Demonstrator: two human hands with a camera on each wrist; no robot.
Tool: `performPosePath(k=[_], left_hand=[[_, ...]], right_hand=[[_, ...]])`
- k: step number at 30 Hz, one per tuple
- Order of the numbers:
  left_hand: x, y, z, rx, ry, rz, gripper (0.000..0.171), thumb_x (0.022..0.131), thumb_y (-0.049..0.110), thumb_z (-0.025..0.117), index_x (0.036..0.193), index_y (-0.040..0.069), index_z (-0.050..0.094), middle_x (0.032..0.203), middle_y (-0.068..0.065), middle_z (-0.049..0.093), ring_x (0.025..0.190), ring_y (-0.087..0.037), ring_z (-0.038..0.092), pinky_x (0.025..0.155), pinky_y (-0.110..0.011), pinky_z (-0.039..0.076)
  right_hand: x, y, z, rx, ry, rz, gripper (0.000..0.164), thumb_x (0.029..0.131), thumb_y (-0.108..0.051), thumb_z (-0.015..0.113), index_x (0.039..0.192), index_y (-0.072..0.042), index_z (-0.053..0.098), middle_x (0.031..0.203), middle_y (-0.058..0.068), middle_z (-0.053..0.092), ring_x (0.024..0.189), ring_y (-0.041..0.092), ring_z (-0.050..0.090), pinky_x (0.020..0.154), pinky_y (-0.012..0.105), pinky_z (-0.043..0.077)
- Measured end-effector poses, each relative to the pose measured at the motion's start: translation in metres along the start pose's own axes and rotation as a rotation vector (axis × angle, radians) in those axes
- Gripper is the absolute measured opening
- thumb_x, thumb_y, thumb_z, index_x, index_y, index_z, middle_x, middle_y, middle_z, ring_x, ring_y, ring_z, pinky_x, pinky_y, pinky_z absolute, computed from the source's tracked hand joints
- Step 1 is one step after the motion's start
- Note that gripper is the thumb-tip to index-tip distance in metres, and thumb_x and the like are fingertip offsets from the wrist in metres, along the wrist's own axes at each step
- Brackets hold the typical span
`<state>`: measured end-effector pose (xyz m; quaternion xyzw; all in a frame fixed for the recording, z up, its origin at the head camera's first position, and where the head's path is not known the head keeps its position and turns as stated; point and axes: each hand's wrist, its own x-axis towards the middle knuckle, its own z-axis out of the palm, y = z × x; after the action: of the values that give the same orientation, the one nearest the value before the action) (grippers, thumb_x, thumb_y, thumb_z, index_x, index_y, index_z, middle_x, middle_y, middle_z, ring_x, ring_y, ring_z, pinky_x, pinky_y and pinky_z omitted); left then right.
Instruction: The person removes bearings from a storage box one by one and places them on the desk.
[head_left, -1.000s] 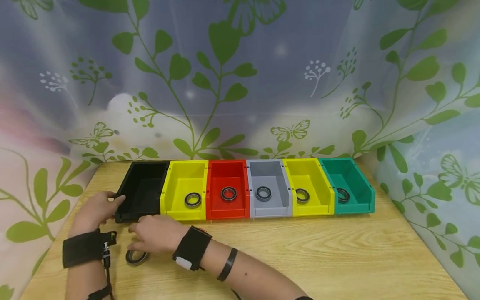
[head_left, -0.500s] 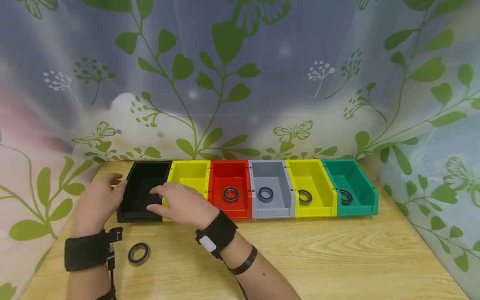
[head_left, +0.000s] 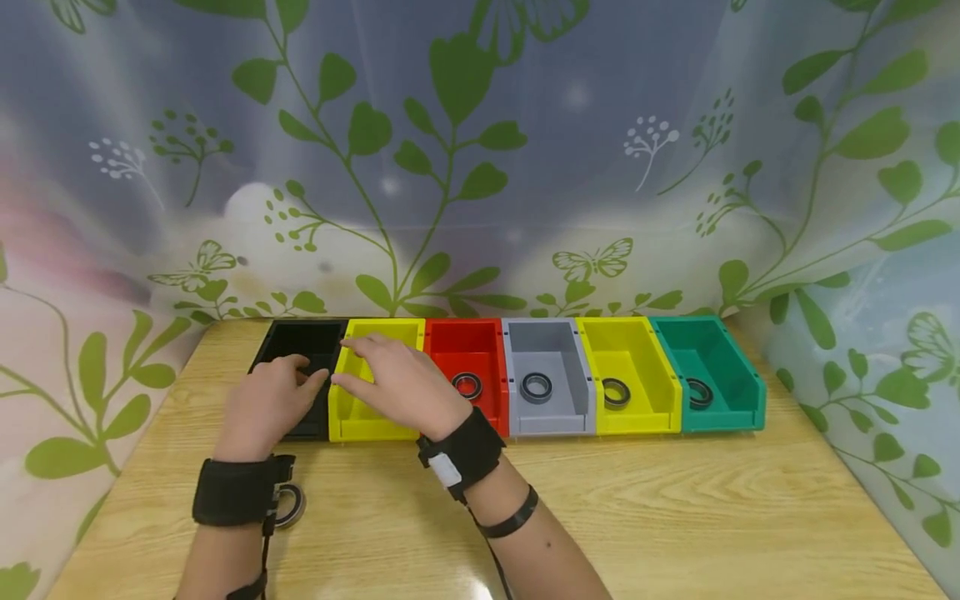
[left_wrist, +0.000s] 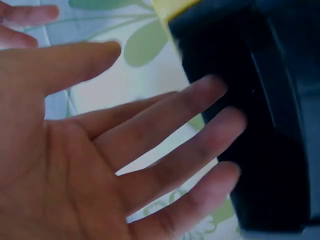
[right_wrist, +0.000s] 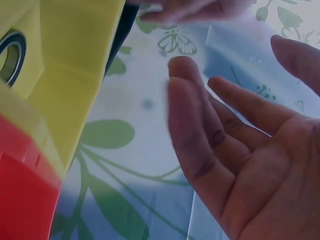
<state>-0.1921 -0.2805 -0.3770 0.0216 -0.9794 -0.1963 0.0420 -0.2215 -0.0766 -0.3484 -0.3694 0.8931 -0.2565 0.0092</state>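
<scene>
My left hand (head_left: 270, 400) hangs over the black bin (head_left: 311, 421), fingers spread and loosely bent, with nothing in the palm; the left wrist view shows its fingertips (left_wrist: 225, 120) overlapping the bin's dark side. Over the left yellow bin (head_left: 375, 429) is my right hand (head_left: 408, 383), relaxed and holding nothing. That yellow bin contains a ball bearing (right_wrist: 20, 52), hidden by the right hand in the head view. Another ball bearing (head_left: 292, 505) lies on the table, partly covered by the left wrist's strap and camera.
Joined in the same row are a red bin (head_left: 491, 421), a grey bin (head_left: 551, 425), a second yellow bin (head_left: 637, 423) and a green bin (head_left: 723, 419), each with one bearing inside. The wooden table (head_left: 637, 517) extends in front; a patterned curtain (head_left: 510, 242) hangs behind.
The left hand has left the black bin's side and moved right, over that bin. The right hand has risen from beside the table bearing and shifted right, over the left yellow bin.
</scene>
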Motion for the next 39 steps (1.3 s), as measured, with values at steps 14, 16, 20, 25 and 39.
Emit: performPosePath(k=[14, 16, 20, 25, 39], left_hand=[[0.002, 0.014, 0.021, 0.09, -0.051, -0.02, 0.041, 0.094, 0.025, 0.076, 0.11, -0.012, 0.067, 0.067, -0.012, 0.057, 0.051, -0.024, 0.054, 0.046, -0.035, 0.043], [0.003, 0.013, 0.022, 0.084, -0.056, -0.023, 0.042, 0.094, 0.026, 0.076, 0.111, -0.012, 0.067, 0.066, -0.011, 0.057, 0.051, -0.024, 0.054, 0.045, -0.035, 0.043], [0.005, 0.011, 0.023, 0.081, -0.055, -0.015, 0.046, 0.094, 0.026, 0.076, 0.115, -0.013, 0.067, 0.07, -0.014, 0.061, 0.051, -0.024, 0.055, 0.045, -0.035, 0.044], [0.005, 0.009, 0.023, 0.078, -0.072, -0.02, 0.046, 0.095, 0.027, 0.075, 0.114, -0.014, 0.067, 0.071, -0.015, 0.062, 0.052, -0.024, 0.056, 0.045, -0.035, 0.045], [0.005, 0.009, 0.023, 0.094, -0.07, 0.031, 0.049, 0.095, 0.029, 0.076, 0.112, -0.016, 0.066, 0.077, -0.021, 0.064, 0.053, -0.024, 0.056, 0.048, -0.036, 0.048]], right_hand=[[0.002, 0.014, -0.002, 0.024, 0.01, 0.065, 0.06, 0.104, -0.044, 0.06, 0.155, -0.015, 0.047, 0.157, 0.007, 0.048, 0.139, 0.024, 0.052, 0.109, 0.042, 0.046], [0.002, 0.016, -0.003, 0.022, 0.012, 0.066, 0.06, 0.104, -0.045, 0.059, 0.154, -0.015, 0.047, 0.157, 0.008, 0.048, 0.139, 0.024, 0.051, 0.109, 0.043, 0.046], [0.002, 0.017, -0.003, 0.02, 0.019, 0.075, 0.059, 0.104, -0.045, 0.059, 0.154, -0.015, 0.048, 0.157, 0.008, 0.048, 0.141, 0.025, 0.05, 0.112, 0.044, 0.043], [0.003, 0.019, -0.002, 0.033, 0.015, 0.086, 0.059, 0.104, -0.044, 0.06, 0.153, -0.013, 0.049, 0.156, 0.008, 0.049, 0.14, 0.025, 0.05, 0.112, 0.042, 0.043], [0.015, 0.025, 0.031, -0.131, -0.055, 0.079, 0.055, 0.101, -0.042, 0.066, 0.145, -0.01, 0.058, 0.144, 0.009, 0.06, 0.127, 0.023, 0.061, 0.103, 0.034, 0.051]])
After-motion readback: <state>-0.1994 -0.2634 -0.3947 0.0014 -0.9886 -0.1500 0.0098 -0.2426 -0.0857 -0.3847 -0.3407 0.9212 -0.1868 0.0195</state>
